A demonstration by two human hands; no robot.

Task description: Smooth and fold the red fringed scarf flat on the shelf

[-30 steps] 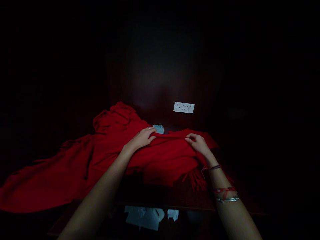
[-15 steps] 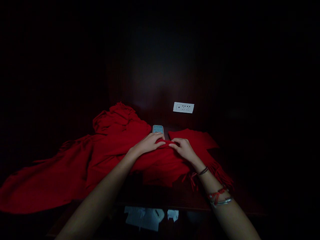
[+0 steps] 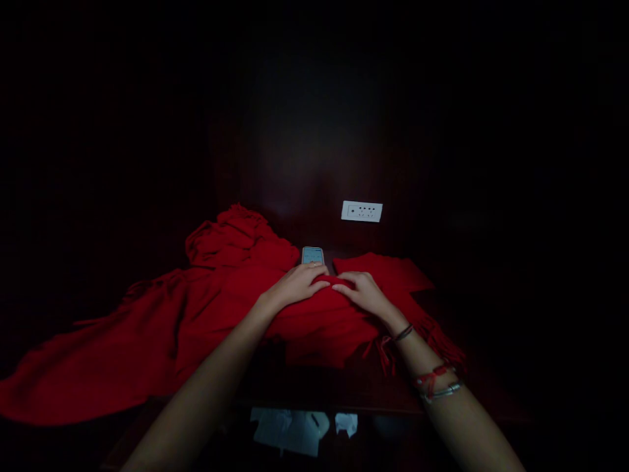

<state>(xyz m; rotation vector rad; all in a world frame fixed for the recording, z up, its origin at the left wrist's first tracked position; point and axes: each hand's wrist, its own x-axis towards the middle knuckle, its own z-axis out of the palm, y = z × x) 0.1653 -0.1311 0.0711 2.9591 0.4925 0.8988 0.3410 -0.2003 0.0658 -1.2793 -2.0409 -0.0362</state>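
A long red fringed scarf (image 3: 319, 321) lies across the dark tabletop and spreads far to the left. My left hand (image 3: 302, 283) pinches its far edge between thumb and fingers. Just to the right, my right hand (image 3: 361, 290) grips the same edge, with a short stretch of cloth showing between the two thumbs. Loose fringe hangs below my right wrist. Beyond my left fingers lies a lit phone (image 3: 313, 254), its lower end partly hidden by the hand.
Heaped red cloth (image 3: 240, 236) sits at the back left. Flat folded red cloth (image 3: 383, 270) lies at the right. A white socket plate (image 3: 362, 211) is on the dark back wall. Below the table's front edge, pale papers (image 3: 287, 431) show in the dimness.
Both hands keep hold of the scarf's edge in nearly the same place. The whole view has shifted very slightly.
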